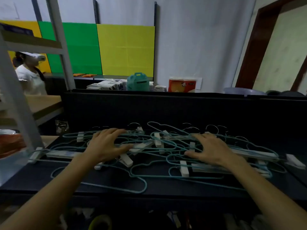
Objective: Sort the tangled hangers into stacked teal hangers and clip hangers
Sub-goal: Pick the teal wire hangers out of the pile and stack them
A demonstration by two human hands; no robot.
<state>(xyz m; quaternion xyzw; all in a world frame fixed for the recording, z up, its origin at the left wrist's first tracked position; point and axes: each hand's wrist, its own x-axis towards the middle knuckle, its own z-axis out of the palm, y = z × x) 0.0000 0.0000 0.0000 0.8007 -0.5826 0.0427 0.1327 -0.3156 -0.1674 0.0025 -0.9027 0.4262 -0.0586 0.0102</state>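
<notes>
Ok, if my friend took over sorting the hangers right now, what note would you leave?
Left hand: fingers spread, resting on the tangled pile, gripping nothing.
Right hand: same, spread flat on the pile's right side.
Things: teal hangers and white clip hangers lie mixed in one heap on the dark table.
Done: nothing sorted; no separate stacks visible.
Left: pull hangers free, stack the teal ones, gather the clip ones apart.

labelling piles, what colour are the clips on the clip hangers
White clips, seen in the head view.
</notes>
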